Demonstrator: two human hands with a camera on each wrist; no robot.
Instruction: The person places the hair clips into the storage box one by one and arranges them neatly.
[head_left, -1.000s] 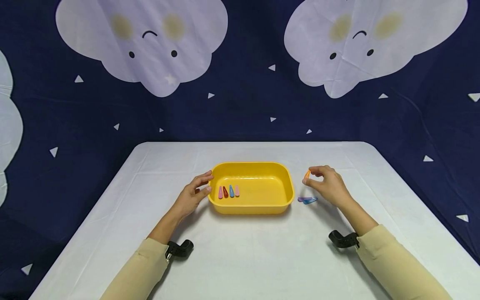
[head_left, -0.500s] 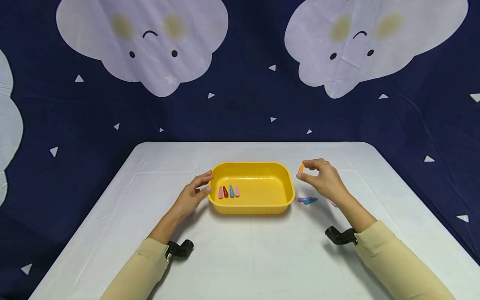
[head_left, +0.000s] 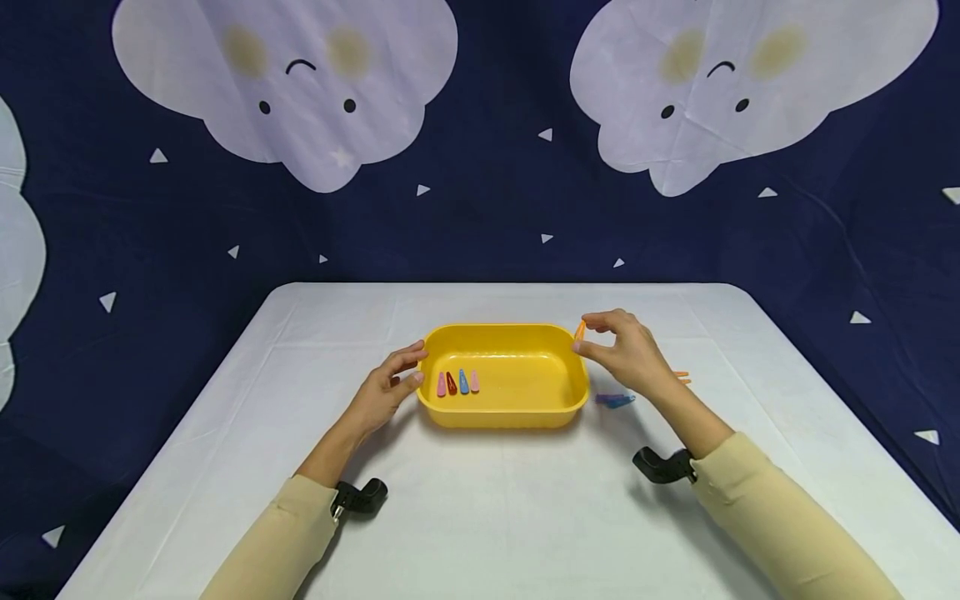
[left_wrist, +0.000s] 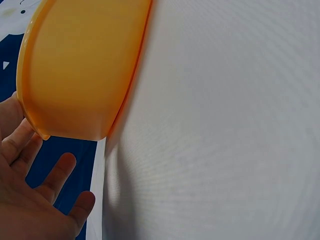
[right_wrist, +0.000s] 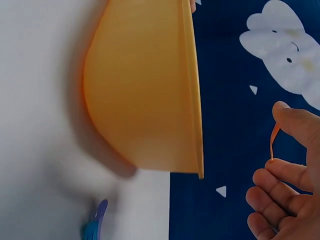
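Observation:
An orange hair clip (head_left: 580, 331) is pinched between thumb and fingertips of my right hand (head_left: 626, 350), at the right rim of the yellow tray (head_left: 525, 419). The right wrist view shows the clip (right_wrist: 273, 141) held upright, apart from the tray (right_wrist: 145, 90). In the tray's left part lie several clips: pink (head_left: 441, 384), red (head_left: 451, 384), blue (head_left: 463, 382) and a paler pink one (head_left: 475, 382). My left hand (head_left: 381, 398) touches the tray's left rim with thumb and fingertips; in the left wrist view the other fingers of that hand (left_wrist: 35, 190) are spread.
Right of the tray, a purple clip (head_left: 609, 398) and a blue clip (head_left: 621, 402) lie on the white table (head_left: 495, 517). Orange clips (head_left: 682, 377) show beyond my right wrist, partly hidden. A dark blue cloth with clouds hangs behind.
My right hand has moved left with the orange clip, from above the table to the tray's right rim. The orange clips behind the wrist have come into view. My left hand stays still.

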